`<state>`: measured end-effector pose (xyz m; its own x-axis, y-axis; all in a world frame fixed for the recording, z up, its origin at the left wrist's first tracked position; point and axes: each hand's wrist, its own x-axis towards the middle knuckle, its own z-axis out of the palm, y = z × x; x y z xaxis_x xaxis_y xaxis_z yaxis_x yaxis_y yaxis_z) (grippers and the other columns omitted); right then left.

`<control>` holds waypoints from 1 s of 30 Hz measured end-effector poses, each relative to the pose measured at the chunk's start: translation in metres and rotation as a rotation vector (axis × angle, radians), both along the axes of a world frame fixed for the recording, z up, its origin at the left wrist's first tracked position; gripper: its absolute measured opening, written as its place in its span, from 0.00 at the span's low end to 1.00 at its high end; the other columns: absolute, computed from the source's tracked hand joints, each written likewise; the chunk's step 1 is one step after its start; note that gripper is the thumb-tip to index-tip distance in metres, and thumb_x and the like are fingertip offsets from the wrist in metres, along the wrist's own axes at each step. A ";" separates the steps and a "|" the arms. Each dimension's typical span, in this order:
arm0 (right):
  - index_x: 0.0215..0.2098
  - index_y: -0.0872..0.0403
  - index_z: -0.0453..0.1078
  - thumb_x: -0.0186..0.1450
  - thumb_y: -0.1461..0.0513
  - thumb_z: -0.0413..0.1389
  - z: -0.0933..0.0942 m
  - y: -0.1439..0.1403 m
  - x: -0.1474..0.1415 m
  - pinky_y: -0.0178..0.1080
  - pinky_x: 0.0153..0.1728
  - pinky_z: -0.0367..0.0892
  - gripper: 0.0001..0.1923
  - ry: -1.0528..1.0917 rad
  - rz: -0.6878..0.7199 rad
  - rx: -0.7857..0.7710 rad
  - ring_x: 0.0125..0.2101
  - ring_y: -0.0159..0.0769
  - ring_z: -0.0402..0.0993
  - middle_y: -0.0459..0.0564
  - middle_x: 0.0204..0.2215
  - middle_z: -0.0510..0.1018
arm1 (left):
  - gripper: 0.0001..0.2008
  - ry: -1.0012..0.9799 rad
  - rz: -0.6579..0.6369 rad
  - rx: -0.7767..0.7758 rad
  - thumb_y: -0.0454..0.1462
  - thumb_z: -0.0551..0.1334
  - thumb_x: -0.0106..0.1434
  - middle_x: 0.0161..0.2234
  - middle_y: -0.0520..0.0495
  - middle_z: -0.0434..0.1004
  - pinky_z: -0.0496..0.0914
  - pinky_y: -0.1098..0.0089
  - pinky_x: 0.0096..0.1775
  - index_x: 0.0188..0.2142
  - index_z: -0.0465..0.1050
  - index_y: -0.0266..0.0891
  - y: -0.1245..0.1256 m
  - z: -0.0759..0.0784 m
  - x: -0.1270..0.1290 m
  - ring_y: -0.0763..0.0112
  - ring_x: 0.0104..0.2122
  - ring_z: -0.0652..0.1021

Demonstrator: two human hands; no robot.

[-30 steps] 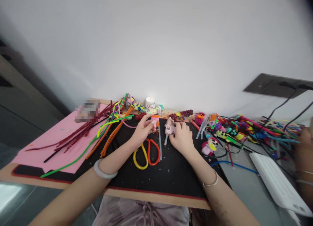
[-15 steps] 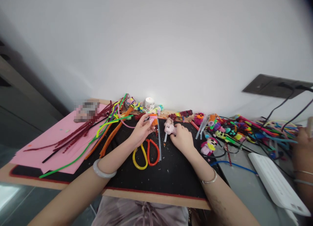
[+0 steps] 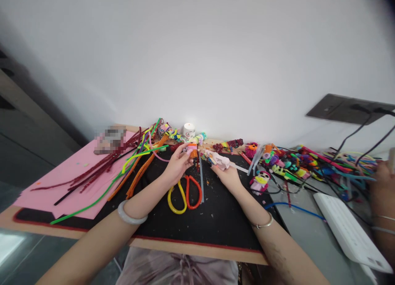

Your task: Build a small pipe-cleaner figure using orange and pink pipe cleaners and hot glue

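Observation:
My left hand (image 3: 178, 165) is closed on a small orange and pink pipe-cleaner figure (image 3: 193, 150), partly hidden by the fingers. In my right hand (image 3: 228, 177) is a pale pink hot glue gun (image 3: 221, 161), its nozzle end close to the figure. A clear glue stick (image 3: 239, 168) sticks out of its back to the right. Whether the nozzle touches the figure I cannot tell. Just below my left hand lie scissors (image 3: 194, 194) with one yellow and one red handle loop. Another glue stick (image 3: 202, 186) rests on the black mat (image 3: 197, 227) beside them.
Pink paper sheets (image 3: 70, 170) with dark red, orange and green pipe cleaners (image 3: 135, 182) lie left. A white cup-like roll (image 3: 189, 130) stands by the wall. Finished pipe-cleaner figures (image 3: 259, 182) and a white power strip (image 3: 348, 231) are right. Another person's hand (image 3: 382, 186) shows at the right edge.
My right hand has turned the glue gun, which pointed away from me, so its nozzle now faces left toward the figure. My left hand has barely moved.

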<state>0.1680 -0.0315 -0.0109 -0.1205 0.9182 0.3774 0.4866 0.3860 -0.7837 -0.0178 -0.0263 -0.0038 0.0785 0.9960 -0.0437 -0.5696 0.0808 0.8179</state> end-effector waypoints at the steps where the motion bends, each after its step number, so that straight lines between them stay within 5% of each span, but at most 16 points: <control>1: 0.41 0.55 0.73 0.55 0.61 0.55 0.000 -0.001 0.000 0.40 0.41 0.68 0.15 0.007 0.009 -0.006 0.39 0.42 0.74 0.51 0.38 0.79 | 0.20 0.003 0.000 0.005 0.36 0.65 0.52 0.29 0.54 0.69 0.67 0.76 0.30 0.45 0.67 0.45 0.000 0.000 0.000 0.83 0.23 0.69; 21: 0.37 0.57 0.74 0.56 0.59 0.54 -0.003 -0.003 0.000 0.36 0.26 0.68 0.14 -0.030 -0.016 -0.051 0.27 0.39 0.73 0.49 0.25 0.78 | 0.19 0.048 -0.024 0.027 0.37 0.65 0.53 0.29 0.54 0.68 0.67 0.76 0.30 0.45 0.68 0.45 -0.003 0.001 0.002 0.83 0.23 0.69; 30: 0.42 0.58 0.72 0.56 0.58 0.54 -0.003 -0.001 0.000 0.42 0.35 0.69 0.18 -0.020 -0.019 -0.050 0.34 0.43 0.74 0.53 0.34 0.79 | 0.18 0.039 -0.015 0.029 0.37 0.65 0.53 0.30 0.54 0.68 0.67 0.76 0.30 0.45 0.68 0.46 -0.003 -0.001 0.001 0.83 0.23 0.69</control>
<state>0.1684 -0.0326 -0.0139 -0.1101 0.9380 0.3286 0.5095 0.3371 -0.7917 -0.0167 -0.0291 -0.0046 0.0927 0.9955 -0.0183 -0.5365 0.0654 0.8414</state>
